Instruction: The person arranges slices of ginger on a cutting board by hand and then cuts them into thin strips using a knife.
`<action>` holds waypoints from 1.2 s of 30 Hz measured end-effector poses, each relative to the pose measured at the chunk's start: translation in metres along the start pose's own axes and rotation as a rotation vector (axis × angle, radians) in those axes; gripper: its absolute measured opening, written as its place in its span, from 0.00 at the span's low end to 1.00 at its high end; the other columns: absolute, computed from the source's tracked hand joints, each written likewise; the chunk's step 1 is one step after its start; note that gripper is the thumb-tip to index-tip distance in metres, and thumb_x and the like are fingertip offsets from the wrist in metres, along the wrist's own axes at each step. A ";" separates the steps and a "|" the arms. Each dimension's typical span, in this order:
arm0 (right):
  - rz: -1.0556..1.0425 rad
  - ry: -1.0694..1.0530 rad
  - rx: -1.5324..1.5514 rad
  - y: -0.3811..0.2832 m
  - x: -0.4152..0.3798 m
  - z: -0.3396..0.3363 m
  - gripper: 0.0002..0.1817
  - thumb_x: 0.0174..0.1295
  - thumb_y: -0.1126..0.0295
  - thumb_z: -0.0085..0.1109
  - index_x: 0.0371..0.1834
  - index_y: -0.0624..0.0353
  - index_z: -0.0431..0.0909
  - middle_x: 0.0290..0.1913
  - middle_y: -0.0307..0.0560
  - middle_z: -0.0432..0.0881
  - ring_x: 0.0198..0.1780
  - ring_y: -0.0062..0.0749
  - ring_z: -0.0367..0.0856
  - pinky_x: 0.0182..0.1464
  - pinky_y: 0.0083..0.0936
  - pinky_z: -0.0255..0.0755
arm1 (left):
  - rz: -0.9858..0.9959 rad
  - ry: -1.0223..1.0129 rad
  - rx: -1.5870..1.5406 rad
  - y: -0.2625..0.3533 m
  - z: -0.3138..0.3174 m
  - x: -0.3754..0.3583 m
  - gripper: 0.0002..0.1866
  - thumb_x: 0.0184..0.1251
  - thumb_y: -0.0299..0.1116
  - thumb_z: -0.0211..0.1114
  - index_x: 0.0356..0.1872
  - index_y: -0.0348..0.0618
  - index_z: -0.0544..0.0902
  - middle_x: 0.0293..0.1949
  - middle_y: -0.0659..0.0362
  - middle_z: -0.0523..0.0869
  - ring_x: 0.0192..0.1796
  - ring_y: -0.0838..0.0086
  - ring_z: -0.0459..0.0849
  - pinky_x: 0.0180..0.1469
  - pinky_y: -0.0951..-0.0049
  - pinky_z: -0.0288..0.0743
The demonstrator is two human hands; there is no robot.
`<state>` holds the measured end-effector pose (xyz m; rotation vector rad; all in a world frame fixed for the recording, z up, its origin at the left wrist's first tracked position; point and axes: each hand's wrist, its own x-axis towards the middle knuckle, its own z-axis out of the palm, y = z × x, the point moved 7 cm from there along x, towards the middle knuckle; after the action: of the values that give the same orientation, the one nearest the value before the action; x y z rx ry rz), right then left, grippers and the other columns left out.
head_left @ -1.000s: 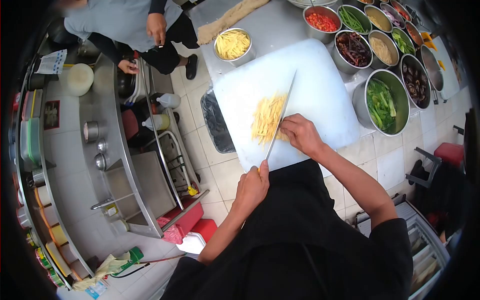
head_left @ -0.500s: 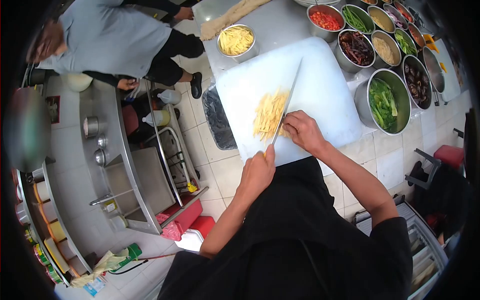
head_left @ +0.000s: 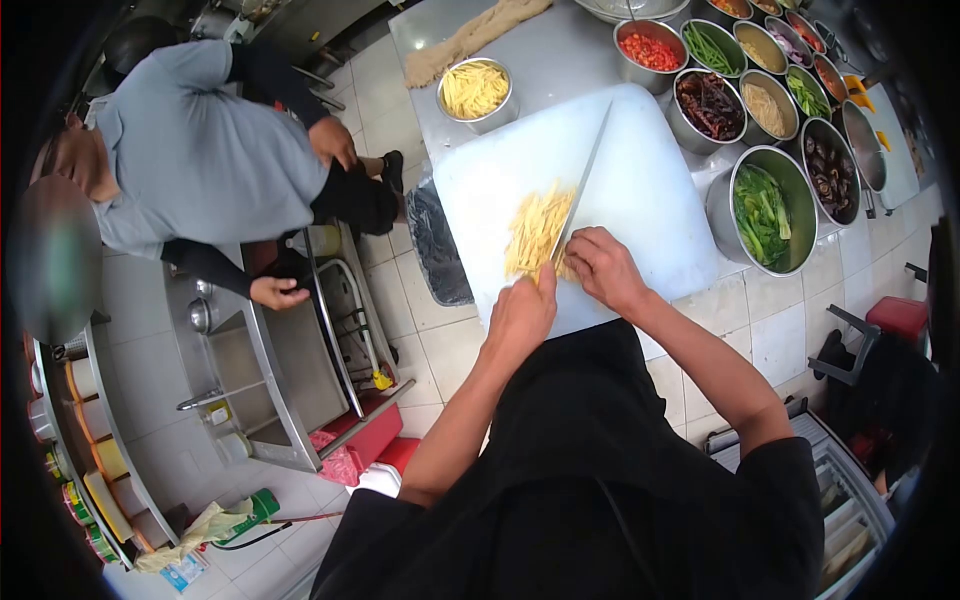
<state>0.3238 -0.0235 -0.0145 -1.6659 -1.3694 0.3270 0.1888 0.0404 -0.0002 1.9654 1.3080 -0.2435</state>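
Note:
My left hand is closed round the yellow handle of a long knife, whose blade points away over a white cutting board. Left of the blade lies a pile of thin pale yellow strips. My right hand sits just right of the blade, its fingers curled down on a small bunch of the same strips, mostly hidden under them. Beyond the board's far left corner stands a metal bowl filled with similar yellow strips.
Along the right stand several metal bowls, among them leafy greens, dried red chillies and chopped red pepper. A rolled cloth lies at the back. A lined black bin is left of the board; a person in a grey shirt stands beyond.
My left hand and the knife have shifted slightly; my right hand stays on the strips. The person in grey has come nearer, now with an arm over the sink.

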 end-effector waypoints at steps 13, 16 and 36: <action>-0.066 0.003 0.001 -0.002 -0.005 0.003 0.06 0.55 0.79 0.63 0.36 0.63 0.82 0.42 0.49 0.82 0.45 0.45 0.80 0.45 0.36 0.78 | 0.013 0.070 -0.060 -0.003 0.016 0.004 0.33 0.78 0.52 0.45 0.34 0.24 0.81 0.32 0.25 0.81 0.43 0.30 0.81 0.48 0.41 0.74; -0.058 -0.018 -0.054 -0.003 -0.003 0.002 0.06 0.54 0.79 0.64 0.35 0.62 0.82 0.42 0.48 0.81 0.45 0.44 0.80 0.45 0.35 0.78 | -0.036 0.051 -0.056 0.003 0.000 0.002 0.33 0.78 0.52 0.45 0.35 0.24 0.82 0.33 0.25 0.81 0.43 0.30 0.80 0.49 0.41 0.73; 0.136 -0.053 0.081 0.006 0.010 -0.015 0.06 0.55 0.77 0.63 0.36 0.61 0.83 0.42 0.49 0.83 0.45 0.48 0.79 0.50 0.39 0.73 | -0.068 -0.049 -0.030 0.009 -0.002 0.009 0.37 0.77 0.56 0.43 0.42 0.22 0.82 0.39 0.24 0.81 0.48 0.31 0.80 0.54 0.45 0.74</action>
<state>0.3420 -0.0217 -0.0075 -1.6975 -1.2666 0.5017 0.1999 0.0466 0.0007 1.8806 1.3401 -0.3014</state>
